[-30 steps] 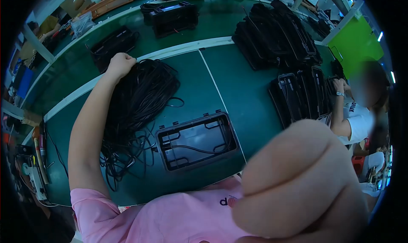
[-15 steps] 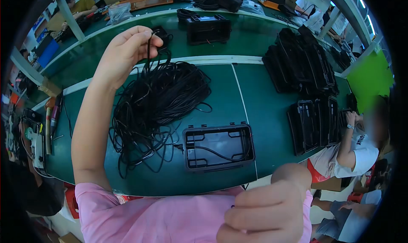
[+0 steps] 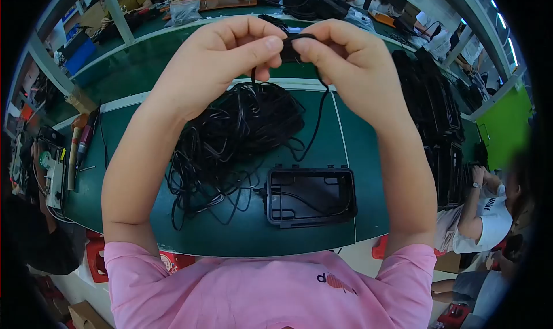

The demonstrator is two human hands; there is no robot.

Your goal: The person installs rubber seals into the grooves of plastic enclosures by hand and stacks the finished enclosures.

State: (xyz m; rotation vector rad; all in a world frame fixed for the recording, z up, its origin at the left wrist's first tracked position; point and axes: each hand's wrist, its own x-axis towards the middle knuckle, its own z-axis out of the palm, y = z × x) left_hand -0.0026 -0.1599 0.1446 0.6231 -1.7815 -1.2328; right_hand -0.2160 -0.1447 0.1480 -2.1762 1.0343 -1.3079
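Note:
My left hand (image 3: 230,55) and my right hand (image 3: 348,58) are raised close together over the back of the bench. Each pinches the same thin black cable (image 3: 317,119) between thumb and fingers, and a loop of it hangs below my right hand. Under my left hand lies a large tangled heap of black cable (image 3: 247,124). In front of it sits an open black plastic box (image 3: 311,221), with a cable inside and a fitting on its left wall. Behind my fingers, another black box (image 3: 292,54) is mostly hidden.
Stacked black boxes (image 3: 423,93) stand on the right, partly behind my right arm. A wooden-handled tool (image 3: 75,150) and a screwdriver-like tool (image 3: 86,136) lie at the left end. A co-worker (image 3: 489,208) sits at the right; a shelf with parts spans the back.
My right hand has risen from low in front of my body to grip the cable beside my left hand. My left hand has shifted right. The view has turned slightly.

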